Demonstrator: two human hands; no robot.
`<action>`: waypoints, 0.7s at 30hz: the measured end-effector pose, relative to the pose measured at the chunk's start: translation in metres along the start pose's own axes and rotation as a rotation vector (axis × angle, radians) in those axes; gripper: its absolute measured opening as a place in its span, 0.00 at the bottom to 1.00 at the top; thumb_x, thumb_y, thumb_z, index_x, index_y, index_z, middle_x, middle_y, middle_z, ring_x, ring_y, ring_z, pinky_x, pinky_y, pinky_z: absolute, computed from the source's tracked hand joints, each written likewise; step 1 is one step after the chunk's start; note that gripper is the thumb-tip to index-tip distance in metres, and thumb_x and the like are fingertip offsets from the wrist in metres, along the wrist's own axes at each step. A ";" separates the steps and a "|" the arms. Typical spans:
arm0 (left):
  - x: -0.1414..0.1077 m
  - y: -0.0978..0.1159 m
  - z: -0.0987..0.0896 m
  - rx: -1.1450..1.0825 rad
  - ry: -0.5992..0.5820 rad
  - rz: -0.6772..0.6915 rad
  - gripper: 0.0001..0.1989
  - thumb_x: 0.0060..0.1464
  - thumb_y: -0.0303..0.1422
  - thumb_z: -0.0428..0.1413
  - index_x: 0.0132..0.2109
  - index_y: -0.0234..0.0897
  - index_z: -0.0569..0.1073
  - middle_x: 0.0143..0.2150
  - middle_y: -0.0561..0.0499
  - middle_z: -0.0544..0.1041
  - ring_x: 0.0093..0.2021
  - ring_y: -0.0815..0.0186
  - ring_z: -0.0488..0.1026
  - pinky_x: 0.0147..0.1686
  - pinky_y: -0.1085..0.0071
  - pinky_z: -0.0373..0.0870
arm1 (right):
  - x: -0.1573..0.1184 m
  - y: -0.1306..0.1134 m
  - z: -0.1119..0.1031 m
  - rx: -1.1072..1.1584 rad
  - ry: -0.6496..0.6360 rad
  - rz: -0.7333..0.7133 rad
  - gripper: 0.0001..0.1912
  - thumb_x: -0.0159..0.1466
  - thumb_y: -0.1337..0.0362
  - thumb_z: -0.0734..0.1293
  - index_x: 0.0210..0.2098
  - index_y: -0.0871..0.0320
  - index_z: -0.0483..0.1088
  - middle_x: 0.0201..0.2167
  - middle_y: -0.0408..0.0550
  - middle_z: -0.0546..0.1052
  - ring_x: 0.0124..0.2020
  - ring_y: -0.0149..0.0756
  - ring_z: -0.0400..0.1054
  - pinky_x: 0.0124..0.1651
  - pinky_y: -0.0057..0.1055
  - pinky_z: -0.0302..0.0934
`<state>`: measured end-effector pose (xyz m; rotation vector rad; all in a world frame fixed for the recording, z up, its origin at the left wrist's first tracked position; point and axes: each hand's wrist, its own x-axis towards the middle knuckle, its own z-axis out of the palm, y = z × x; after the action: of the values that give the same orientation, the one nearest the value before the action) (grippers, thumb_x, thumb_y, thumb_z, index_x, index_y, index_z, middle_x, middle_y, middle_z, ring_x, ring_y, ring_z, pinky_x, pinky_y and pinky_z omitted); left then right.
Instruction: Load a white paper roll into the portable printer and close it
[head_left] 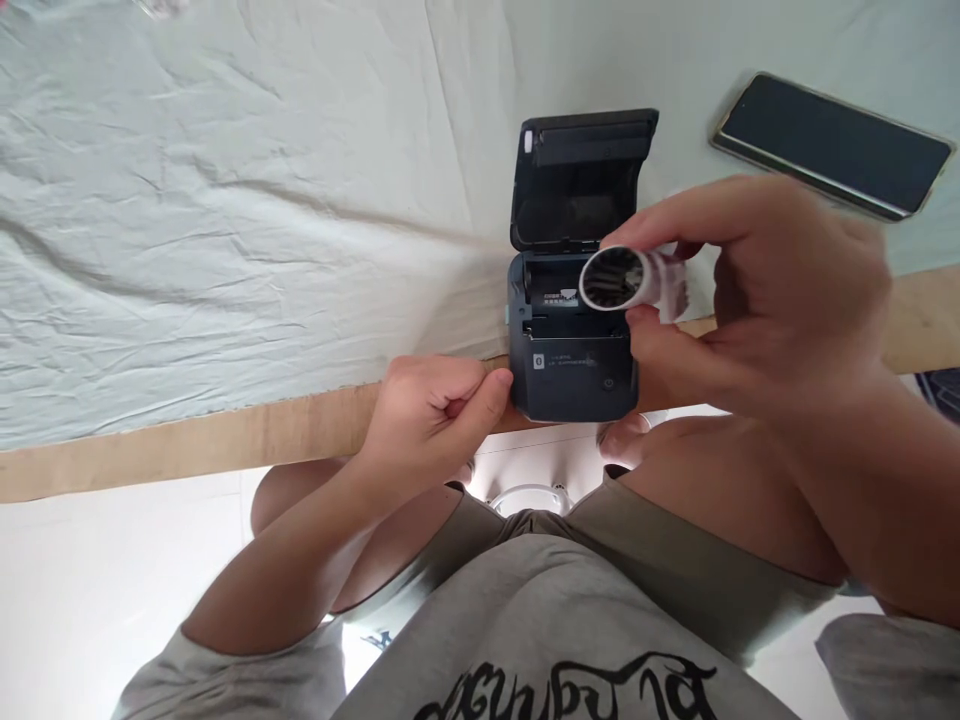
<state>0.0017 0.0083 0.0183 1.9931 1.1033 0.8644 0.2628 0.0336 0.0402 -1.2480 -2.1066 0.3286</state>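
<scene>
A small dark label printer (pixel 577 380) sits at the table's front edge, its lid (pixel 581 180) tipped back and its paper bay uncovered. My right hand (pixel 787 290) pinches a white paper roll (pixel 664 285) between thumb and fingers. The roll is tilted so its round hollow end faces me, just above the right part of the bay. My left hand (pixel 442 410) is closed in a loose fist at the printer's left side, the thumb tip at its edge. Nothing shows in that fist, though its fingertips are partly hidden.
A phone (pixel 832 145) with a dark screen lies at the upper right, beyond my right hand. A pale wrinkled cloth (pixel 262 200) covers the table, leaving a bare wooden strip (pixel 225 440) along the front. My legs are below that edge.
</scene>
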 end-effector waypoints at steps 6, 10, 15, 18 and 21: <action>-0.004 -0.004 -0.002 0.062 0.013 0.054 0.26 0.69 0.26 0.55 0.26 0.39 0.51 0.18 0.61 0.55 0.18 0.74 0.52 0.20 0.70 0.53 | 0.009 0.014 0.013 0.004 0.123 -0.244 0.19 0.70 0.73 0.67 0.50 0.44 0.82 0.53 0.42 0.88 0.47 0.42 0.86 0.47 0.44 0.82; -0.004 -0.006 0.000 0.061 0.026 0.093 0.26 0.69 0.25 0.56 0.26 0.39 0.51 0.18 0.62 0.54 0.19 0.74 0.52 0.20 0.71 0.52 | 0.010 0.014 0.017 -0.034 0.129 -0.176 0.12 0.71 0.72 0.68 0.44 0.47 0.77 0.48 0.44 0.88 0.46 0.43 0.85 0.46 0.44 0.79; -0.005 -0.003 0.000 0.066 0.033 0.130 0.26 0.68 0.23 0.57 0.27 0.39 0.50 0.19 0.62 0.53 0.19 0.74 0.51 0.20 0.71 0.50 | 0.012 0.006 0.013 -0.080 0.132 -0.134 0.09 0.71 0.65 0.71 0.34 0.48 0.70 0.43 0.44 0.86 0.42 0.43 0.82 0.42 0.45 0.75; -0.003 -0.001 -0.002 0.082 0.076 0.136 0.25 0.69 0.24 0.57 0.28 0.40 0.52 0.20 0.62 0.55 0.20 0.73 0.51 0.21 0.69 0.53 | 0.012 0.007 0.013 -0.073 0.157 -0.142 0.11 0.71 0.67 0.72 0.33 0.48 0.70 0.43 0.44 0.85 0.42 0.43 0.81 0.44 0.45 0.75; 0.003 -0.003 -0.004 0.145 0.173 0.097 0.14 0.70 0.28 0.60 0.35 0.43 0.65 0.29 0.60 0.71 0.28 0.70 0.70 0.30 0.69 0.70 | 0.013 0.011 0.015 -0.026 0.112 -0.172 0.12 0.70 0.70 0.73 0.34 0.49 0.69 0.42 0.43 0.84 0.41 0.41 0.80 0.42 0.43 0.74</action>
<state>-0.0012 0.0129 0.0185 2.1382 1.2033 1.0502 0.2564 0.0520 0.0282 -1.0656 -2.1093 0.1525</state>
